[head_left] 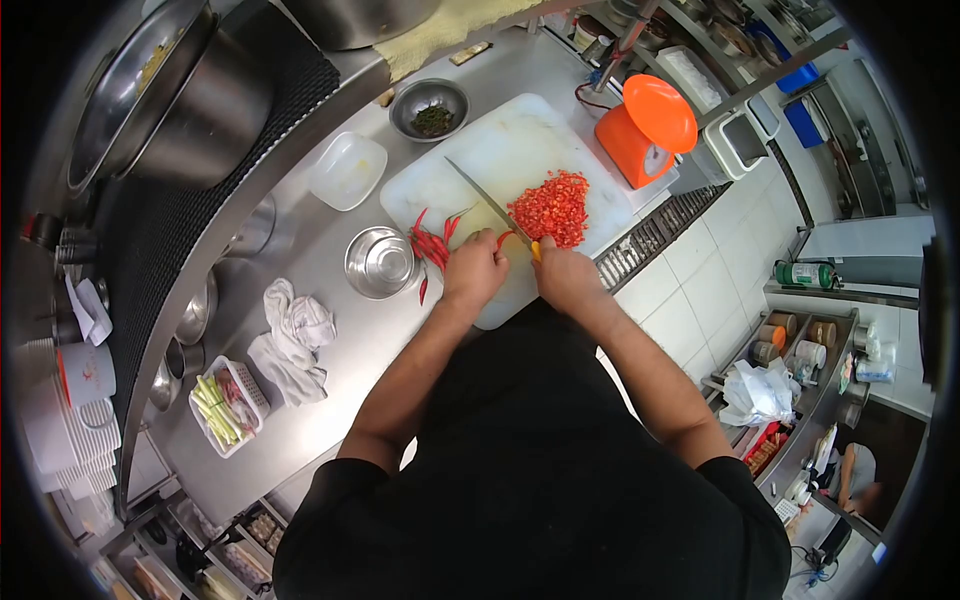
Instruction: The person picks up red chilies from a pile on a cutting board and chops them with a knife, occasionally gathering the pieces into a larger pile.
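My right hand (570,278) is closed around the yellow handle of a kitchen knife (484,196), its blade pointing away and to the left over the white cutting board (440,183). Close to the blade, my left hand (476,270) pinches a red chili (504,239); its fingers are partly hidden. A heap of chopped red chili (550,207) lies right of the knife. Several whole red chilies (430,247) rest at the board's left edge, beside my left hand. Left of them stands a steel bowl (381,262).
Beyond the board are a steel bowl with dark green bits (430,110) and a white plastic dish (347,172). An orange scale (650,120) stands at the right. Crumpled cloths (292,340) and a basket of cut vegetables (228,407) lie left. Another person (856,475) is at far right.
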The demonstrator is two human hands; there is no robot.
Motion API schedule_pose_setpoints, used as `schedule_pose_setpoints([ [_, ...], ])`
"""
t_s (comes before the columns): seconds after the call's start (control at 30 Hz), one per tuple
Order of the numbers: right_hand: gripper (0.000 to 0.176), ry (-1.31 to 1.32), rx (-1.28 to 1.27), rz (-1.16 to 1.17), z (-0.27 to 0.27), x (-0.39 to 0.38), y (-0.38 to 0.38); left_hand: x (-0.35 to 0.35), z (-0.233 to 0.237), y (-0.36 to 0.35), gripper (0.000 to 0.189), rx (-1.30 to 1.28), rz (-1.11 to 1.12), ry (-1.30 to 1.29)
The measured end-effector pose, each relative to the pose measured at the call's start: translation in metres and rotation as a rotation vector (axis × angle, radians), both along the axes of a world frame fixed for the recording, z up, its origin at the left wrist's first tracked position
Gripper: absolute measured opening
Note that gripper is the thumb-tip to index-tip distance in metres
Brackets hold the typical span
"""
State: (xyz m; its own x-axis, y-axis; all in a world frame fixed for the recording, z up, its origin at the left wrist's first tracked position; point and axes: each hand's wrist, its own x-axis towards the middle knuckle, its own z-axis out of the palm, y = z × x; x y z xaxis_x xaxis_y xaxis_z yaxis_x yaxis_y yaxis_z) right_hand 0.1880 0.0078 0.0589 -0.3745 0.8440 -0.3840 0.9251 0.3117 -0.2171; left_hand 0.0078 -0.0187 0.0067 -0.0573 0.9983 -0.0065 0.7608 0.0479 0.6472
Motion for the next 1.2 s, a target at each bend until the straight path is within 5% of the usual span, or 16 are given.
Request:
schedule_pose_setpoints([
  [0.17,0.025,-0.019,-0.01,0.016,0.029,-0.006,0.002,0.002,-0.004,0.001,0.015,0.039,0.012,0.006],
  [0.37,0.022,-0.021,0.05,-0.044,-0.03,-0.009,-0.003,0.003,0.003,0.002,0.016,-0.011,0.007,-0.005],
  [0.77,0.019,-0.013,0.061,0.039,0.011,-0.007,0.005,0.002,0.007,0.007,0.014,0.007,-0.034,0.027],
  [0.97,0.023,-0.006,0.055,-0.016,-0.028,-0.01,0.001,0.003,0.012,0.01,0.015,-0.03,-0.059,0.053],
  [1.2,0.024,-0.007,-0.001,0.027,0.006,-0.009,0.007,0.002,-0.001,0.01,0.013,0.02,-0.043,0.016],
])
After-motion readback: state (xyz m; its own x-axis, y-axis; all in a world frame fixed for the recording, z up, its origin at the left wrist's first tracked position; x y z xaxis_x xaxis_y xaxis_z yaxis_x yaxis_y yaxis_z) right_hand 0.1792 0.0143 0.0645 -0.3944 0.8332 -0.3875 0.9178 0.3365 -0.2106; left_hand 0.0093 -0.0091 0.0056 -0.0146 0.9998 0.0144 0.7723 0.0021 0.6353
